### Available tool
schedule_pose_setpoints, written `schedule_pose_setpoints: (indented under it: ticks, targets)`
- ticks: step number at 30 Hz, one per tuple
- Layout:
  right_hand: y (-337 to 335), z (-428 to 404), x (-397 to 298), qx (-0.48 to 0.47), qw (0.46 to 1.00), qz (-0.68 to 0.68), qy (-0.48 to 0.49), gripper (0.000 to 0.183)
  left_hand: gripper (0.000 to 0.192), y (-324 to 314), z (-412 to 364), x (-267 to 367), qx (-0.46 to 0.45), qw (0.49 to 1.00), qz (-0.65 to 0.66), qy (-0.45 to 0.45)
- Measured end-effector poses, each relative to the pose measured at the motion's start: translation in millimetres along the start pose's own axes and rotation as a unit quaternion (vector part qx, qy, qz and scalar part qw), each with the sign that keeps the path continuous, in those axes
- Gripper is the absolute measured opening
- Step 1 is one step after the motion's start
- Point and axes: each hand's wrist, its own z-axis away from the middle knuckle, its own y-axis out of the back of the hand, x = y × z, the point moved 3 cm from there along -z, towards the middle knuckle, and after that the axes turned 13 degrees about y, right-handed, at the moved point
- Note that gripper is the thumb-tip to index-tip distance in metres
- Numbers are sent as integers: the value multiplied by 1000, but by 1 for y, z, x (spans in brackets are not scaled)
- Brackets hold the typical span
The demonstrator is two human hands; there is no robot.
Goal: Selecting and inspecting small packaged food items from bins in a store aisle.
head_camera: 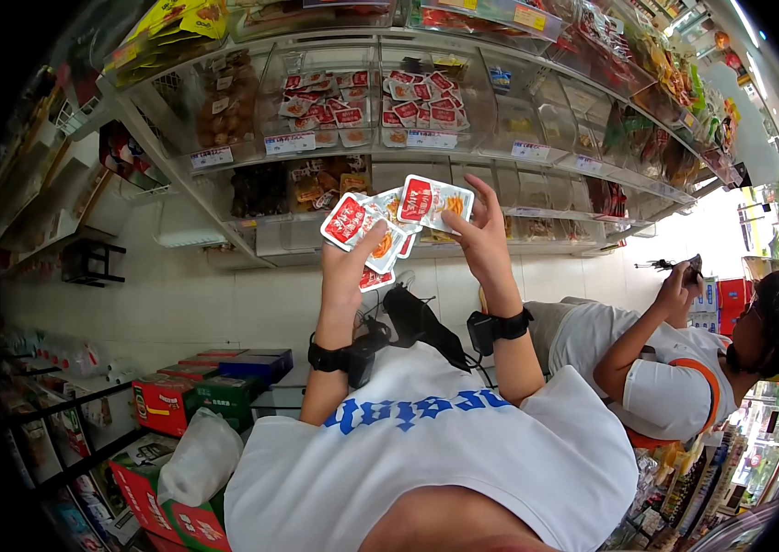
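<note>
My left hand (350, 265) grips a fanned bunch of small red and white snack packets (344, 219), its thumb lying across the front one. Between the thumb and fingers of my right hand (486, 231) is a single packet (436, 202) of the same kind, which overlaps the right edge of the fan. Both hands are raised in front of a shelf unit. Beyond them, similar packets fill two clear plastic bins, the left bin (326, 131) and the right bin (424, 134). Each of my wrists wears a black strapped device.
To the right stands a person (665, 359) in a dark helmet, holding a small dark object. Stacked red and green cartons (165, 400) with a white plastic bag (201, 455) are at lower left. A black stool (94, 261) stands on the tiled floor. Price labels (290, 143) line the shelf edges.
</note>
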Motion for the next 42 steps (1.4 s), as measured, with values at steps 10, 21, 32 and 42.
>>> schedule_pose_setpoints:
  ticks: [10, 21, 32, 42]
  targets:
    - [-12, 29, -5, -101, 971, 211, -44, 26, 30, -7, 7, 1, 29, 996, -44, -73]
    - [-6, 4, -8, -80, 982, 136, -105, 31, 35, -9, 4, -9, 24, 999, 29, -29]
    - [-21, -80, 43, -93, 991, 46, -91, 33, 29, 4, 18, 0, 72, 996, 24, -46]
    - [15, -84, 37, 20, 999, 29, -12, 35, 32, 14, 2, -16, 69, 996, 51, -6]
